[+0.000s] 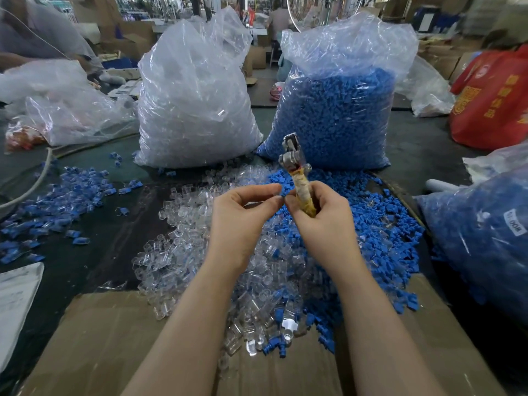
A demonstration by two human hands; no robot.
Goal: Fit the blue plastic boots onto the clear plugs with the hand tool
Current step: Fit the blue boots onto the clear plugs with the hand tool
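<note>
Red bag; yellow print, illegible

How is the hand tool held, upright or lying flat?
Upright. The right hand grips the hand tool by its wrapped handle, metal head pointing up and away.

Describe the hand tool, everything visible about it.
The hand tool stands nearly upright, tilted slightly left, above the loose plugs and boots. Its handle is wrapped in yellowish-white cord or tape; its head is bare silvery metal with a pivot and a narrow tip. The right hand grips the handle; the left hand's fingertips meet beside it.
</note>
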